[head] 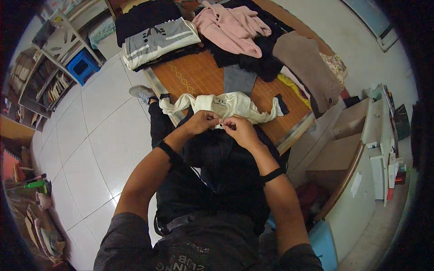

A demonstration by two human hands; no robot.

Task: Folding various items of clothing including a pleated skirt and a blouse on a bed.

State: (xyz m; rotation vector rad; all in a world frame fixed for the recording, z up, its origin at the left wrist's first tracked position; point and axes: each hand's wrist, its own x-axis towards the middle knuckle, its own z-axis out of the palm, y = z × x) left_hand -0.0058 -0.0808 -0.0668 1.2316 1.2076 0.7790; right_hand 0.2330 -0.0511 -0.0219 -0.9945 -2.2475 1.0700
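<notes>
A cream long-sleeved garment (234, 103) with dark cuffs lies across the near edge of the mat-covered surface, its sleeves spread to both sides. My left hand (202, 122) pinches its front edge between thumb and fingertips. Close beside it, my right hand (240, 129) grips the same edge, and the fingertips of both hands nearly meet. A small dark spot, perhaps a button, shows at the right fingertips. Dark cloth (217, 152) hangs below the hands over my lap; whether it belongs to the garment I cannot tell.
Beyond the garment lie a folded grey-and-white cloth (159, 39), a pink garment (234, 28), a brown garment (303, 64) and a grey cloth piece (239, 79) on the woven mat (200, 74). A blue stool (83, 66) stands left; an open drawer unit (352, 135) is right.
</notes>
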